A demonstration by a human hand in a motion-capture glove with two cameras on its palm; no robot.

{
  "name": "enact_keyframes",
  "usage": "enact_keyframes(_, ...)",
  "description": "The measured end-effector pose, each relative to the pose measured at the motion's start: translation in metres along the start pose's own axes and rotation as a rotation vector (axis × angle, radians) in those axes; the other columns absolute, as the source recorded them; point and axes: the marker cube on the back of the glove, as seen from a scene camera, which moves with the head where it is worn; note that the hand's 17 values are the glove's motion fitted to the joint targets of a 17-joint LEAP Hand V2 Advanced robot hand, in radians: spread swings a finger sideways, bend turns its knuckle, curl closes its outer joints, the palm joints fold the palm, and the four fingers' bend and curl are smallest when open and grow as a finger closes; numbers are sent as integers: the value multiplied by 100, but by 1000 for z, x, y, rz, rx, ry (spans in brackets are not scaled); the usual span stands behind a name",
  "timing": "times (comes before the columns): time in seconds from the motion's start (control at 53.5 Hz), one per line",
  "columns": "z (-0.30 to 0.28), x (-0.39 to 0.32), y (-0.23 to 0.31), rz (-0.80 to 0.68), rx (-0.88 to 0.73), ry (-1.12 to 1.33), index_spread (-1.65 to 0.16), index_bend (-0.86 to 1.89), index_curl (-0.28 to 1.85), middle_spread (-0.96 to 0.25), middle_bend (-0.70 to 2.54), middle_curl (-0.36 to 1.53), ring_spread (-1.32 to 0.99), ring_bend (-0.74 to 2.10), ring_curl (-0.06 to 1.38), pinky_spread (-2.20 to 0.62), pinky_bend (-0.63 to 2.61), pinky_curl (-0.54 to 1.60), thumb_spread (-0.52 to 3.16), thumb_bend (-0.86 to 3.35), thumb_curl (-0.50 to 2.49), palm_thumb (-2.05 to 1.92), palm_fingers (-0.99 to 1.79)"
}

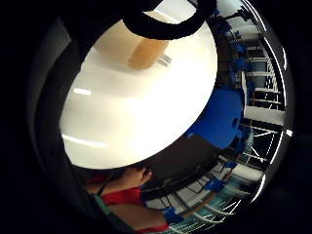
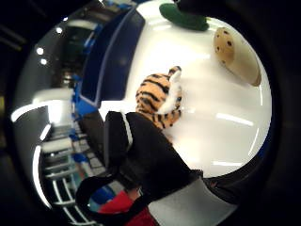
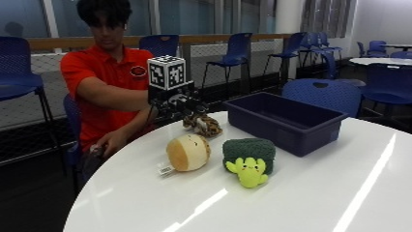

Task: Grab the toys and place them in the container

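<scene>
My gloved right hand [image 3: 175,100] reaches over the far edge of the white round table [image 3: 309,193] and grips the top of a striped tiger toy [image 3: 203,125]. The tiger [image 2: 160,101] shows just beyond my thumb [image 2: 146,157], low over the tabletop; I cannot tell whether it touches the table. To its right stands the dark blue container [image 3: 286,137], open and with nothing seen inside. A round tan toy [image 3: 188,152] and a green broccoli toy [image 3: 248,159] lie side by side in front of the tiger, away from my hand.
The person's bare left hand [image 3: 106,144] rests low at the table's left edge. Blue chairs [image 3: 322,94] stand behind the container, and more tables and chairs sit further back. The table's near half is bare white surface.
</scene>
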Motion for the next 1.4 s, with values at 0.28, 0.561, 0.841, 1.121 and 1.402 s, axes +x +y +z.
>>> enact_keyframes(0.28,3,-7,2,-28,7,-52,-31,19,16,-9,17,12,-4,18,4,5,65,22,94,-9,4,-13,-5)
enact_keyframes(0.561,6,-19,1,-56,7,-67,-34,18,24,-10,16,18,-5,18,9,6,67,26,103,-10,6,-15,-7)
enact_keyframes(0.841,13,-39,-5,-97,-1,-100,-34,18,28,-10,17,22,-4,17,12,6,67,28,102,-11,7,-16,-9)
enact_keyframes(1.121,26,-68,-1,-141,-41,-155,-33,14,27,-9,14,23,-2,17,14,10,95,37,97,-12,7,-18,-8)
enact_keyframes(1.402,54,-102,4,-193,-85,-146,-32,15,26,-6,14,23,1,17,15,13,108,40,94,-11,9,-16,-13)
